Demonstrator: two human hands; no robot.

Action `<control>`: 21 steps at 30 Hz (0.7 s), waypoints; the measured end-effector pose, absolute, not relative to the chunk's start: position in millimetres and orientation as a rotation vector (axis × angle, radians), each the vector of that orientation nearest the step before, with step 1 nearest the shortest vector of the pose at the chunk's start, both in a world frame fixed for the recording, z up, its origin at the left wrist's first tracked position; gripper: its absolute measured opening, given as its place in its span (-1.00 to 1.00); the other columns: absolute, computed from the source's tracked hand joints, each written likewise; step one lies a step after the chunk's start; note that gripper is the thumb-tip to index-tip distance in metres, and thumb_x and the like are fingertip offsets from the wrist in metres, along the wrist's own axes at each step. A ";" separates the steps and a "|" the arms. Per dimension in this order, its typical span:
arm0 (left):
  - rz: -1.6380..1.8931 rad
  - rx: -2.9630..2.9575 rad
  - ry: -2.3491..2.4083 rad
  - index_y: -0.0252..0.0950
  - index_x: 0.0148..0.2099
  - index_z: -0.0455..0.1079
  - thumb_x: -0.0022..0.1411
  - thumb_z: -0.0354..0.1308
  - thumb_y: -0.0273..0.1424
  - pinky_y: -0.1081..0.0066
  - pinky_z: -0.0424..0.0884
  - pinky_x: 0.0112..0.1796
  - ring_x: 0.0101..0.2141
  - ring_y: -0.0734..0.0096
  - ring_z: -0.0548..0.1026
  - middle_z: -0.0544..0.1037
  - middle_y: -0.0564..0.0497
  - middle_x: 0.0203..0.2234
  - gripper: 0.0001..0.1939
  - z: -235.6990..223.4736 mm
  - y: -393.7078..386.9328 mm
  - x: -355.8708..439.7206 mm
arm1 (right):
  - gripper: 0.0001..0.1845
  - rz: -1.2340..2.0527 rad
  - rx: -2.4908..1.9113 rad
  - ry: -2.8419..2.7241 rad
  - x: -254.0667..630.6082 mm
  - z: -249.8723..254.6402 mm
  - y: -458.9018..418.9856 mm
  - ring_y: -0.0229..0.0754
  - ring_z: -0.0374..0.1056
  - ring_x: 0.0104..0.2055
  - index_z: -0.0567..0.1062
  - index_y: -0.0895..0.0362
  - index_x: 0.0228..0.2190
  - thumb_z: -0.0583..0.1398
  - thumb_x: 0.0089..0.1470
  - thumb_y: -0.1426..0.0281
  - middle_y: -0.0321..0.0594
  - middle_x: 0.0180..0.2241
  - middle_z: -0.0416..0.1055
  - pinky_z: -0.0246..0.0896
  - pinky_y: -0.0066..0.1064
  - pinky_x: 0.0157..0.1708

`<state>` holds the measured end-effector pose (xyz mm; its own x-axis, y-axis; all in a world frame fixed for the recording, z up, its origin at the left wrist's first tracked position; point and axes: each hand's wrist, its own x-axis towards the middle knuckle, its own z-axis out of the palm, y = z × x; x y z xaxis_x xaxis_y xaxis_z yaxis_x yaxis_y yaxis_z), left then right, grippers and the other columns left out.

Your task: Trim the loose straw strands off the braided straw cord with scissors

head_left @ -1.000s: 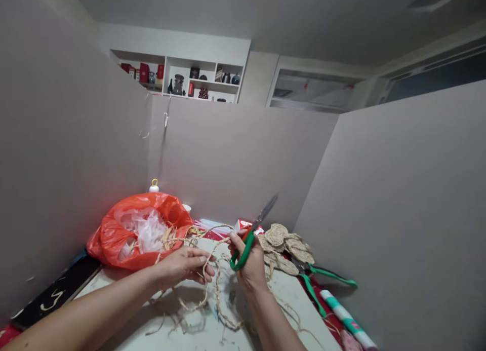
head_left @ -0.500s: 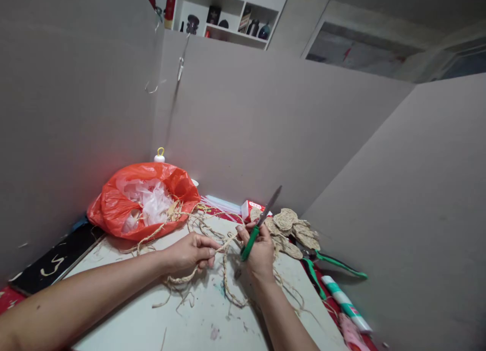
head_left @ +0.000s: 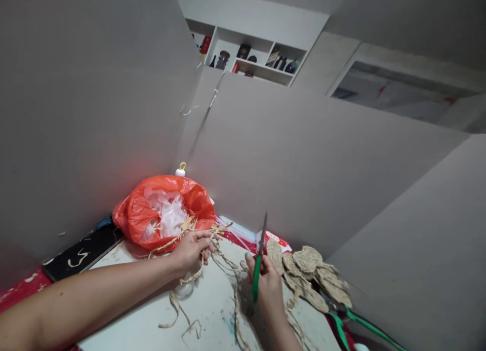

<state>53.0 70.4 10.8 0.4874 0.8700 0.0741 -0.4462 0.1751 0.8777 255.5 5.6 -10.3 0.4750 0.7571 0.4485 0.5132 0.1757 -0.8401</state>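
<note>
My left hand (head_left: 194, 250) is closed on a pale braided straw cord (head_left: 195, 276) beside the red bag. Loose straw ends stick out past its fingertips, and a loop of the cord hangs below. In my right hand (head_left: 269, 285) is a pair of green-handled scissors (head_left: 257, 276), blades pointing up and away. More straw cord runs near the right fingers and trails down the white board; whether those fingers also grip it, I cannot tell. Flat coiled straw pieces (head_left: 307, 260) lie overlapping just beyond my right hand.
A red plastic bag (head_left: 131, 211) with white plastic and straw inside stands at the back left of the white board (head_left: 132, 310). A black panel (head_left: 81, 255) lies left of it. Green-handled shears (head_left: 374, 326) lie at the right. Walls rise behind and on both sides.
My left hand has pulled away from my right, toward the red bag, with the straw cord. The scissors now stand more upright. The whole view has tilted upward and shifted left.
</note>
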 end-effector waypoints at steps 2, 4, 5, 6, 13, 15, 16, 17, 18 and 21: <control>1.013 0.985 0.509 -0.41 -0.23 0.40 0.02 0.23 -0.31 0.53 0.22 -0.64 -0.70 0.65 0.24 0.43 0.09 -0.59 -0.70 9.0 78.4 51.5 | -0.65 0.142 -1.601 -1.380 257.1 -14.2 4.8 -0.28 0.20 -0.54 0.35 0.10 -0.46 0.19 -0.04 0.06 -0.37 -0.59 0.27 0.14 -0.45 -0.49; 1.036 0.972 0.506 -0.41 -0.23 0.42 0.03 0.23 -0.31 0.54 0.21 -0.64 -0.71 0.66 0.24 0.43 0.09 -0.58 -0.71 5.5 85.4 51.1 | -0.67 0.053 -1.732 -1.565 257.6 -17.7 2.9 -0.24 0.25 -0.52 0.36 0.09 -0.36 0.15 -0.01 0.09 -0.34 -0.55 0.34 0.13 -0.43 -0.47; 1.047 0.968 0.501 -0.41 -0.24 0.43 0.03 0.23 -0.32 0.54 0.21 -0.65 -0.71 0.66 0.24 0.43 0.09 -0.58 -0.72 3.6 88.2 51.3 | -0.67 0.012 -1.799 -1.636 257.4 -18.8 1.7 -0.21 0.28 -0.53 0.36 0.08 -0.30 0.14 -0.01 0.10 -0.33 -0.54 0.36 0.12 -0.42 -0.47; 1.053 0.966 0.496 -0.40 -0.24 0.43 0.03 0.23 -0.32 0.54 0.21 -0.64 -0.71 0.66 0.25 0.43 0.09 -0.58 -0.72 1.8 90.3 51.6 | -0.65 -0.030 -1.864 -1.695 257.0 -19.2 0.5 -0.19 0.30 -0.53 0.35 0.07 -0.24 0.13 -0.01 0.12 -0.33 -0.54 0.37 0.10 -0.41 -0.48; 1.021 0.966 0.453 -0.40 -0.17 0.44 0.06 0.23 -0.32 0.54 0.26 -0.63 -0.70 0.67 0.26 0.44 0.09 -0.57 -0.69 0.7 89.3 51.8 | -0.68 -0.285 -1.998 -1.833 254.5 -11.4 -5.4 -0.12 0.40 -0.43 0.32 0.03 -0.18 0.10 0.00 0.19 -0.26 -0.39 0.47 0.09 -0.40 -0.48; 1.009 0.955 0.453 -0.40 -0.16 0.43 0.06 0.23 -0.32 0.54 0.28 -0.62 -0.69 0.66 0.27 0.44 0.08 -0.56 -0.69 3.7 86.7 50.7 | -0.66 -0.336 -1.955 -1.851 254.0 -10.4 -5.7 -0.14 0.40 -0.42 0.33 0.03 -0.16 0.10 0.01 0.18 -0.26 -0.35 0.47 0.09 -0.40 -0.48; 1.004 0.948 0.453 -0.40 -0.15 0.42 0.07 0.23 -0.33 0.54 0.28 -0.62 -0.69 0.66 0.27 0.44 0.08 -0.56 -0.69 5.3 85.6 50.1 | -0.66 -0.360 -1.934 -1.859 253.4 -10.4 -5.7 -0.15 0.40 -0.40 0.33 0.03 -0.16 0.10 0.01 0.17 -0.25 -0.32 0.47 0.10 -0.40 -0.47; 1.002 0.943 0.452 -0.40 -0.14 0.42 0.07 0.22 -0.34 0.54 0.28 -0.62 -0.69 0.66 0.28 0.44 0.08 -0.55 -0.69 6.8 84.5 49.5 | -0.66 -0.384 -1.922 -1.864 252.7 -10.5 -5.6 -0.15 0.40 -0.38 0.34 0.03 -0.17 0.10 0.02 0.16 -0.25 -0.29 0.47 0.10 -0.40 -0.46; 1.002 0.943 0.449 -0.41 -0.14 0.41 0.07 0.22 -0.35 0.54 0.28 -0.62 -0.69 0.66 0.28 0.44 0.08 -0.55 -0.69 8.1 83.6 49.0 | -0.66 -0.407 -1.918 -1.864 251.9 -10.8 -5.5 -0.15 0.41 -0.36 0.34 0.03 -0.18 0.10 0.02 0.15 -0.24 -0.27 0.47 0.11 -0.40 -0.45; 1.005 0.960 0.439 -0.42 -0.13 0.41 0.07 0.23 -0.36 0.55 0.26 -0.62 -0.68 0.67 0.28 0.43 0.09 -0.56 -0.68 9.9 82.1 48.5 | -0.68 -0.454 -1.933 -1.854 249.7 -11.5 -5.2 -0.13 0.41 -0.33 0.35 0.04 -0.23 0.10 0.02 0.13 -0.24 -0.25 0.46 0.11 -0.39 -0.43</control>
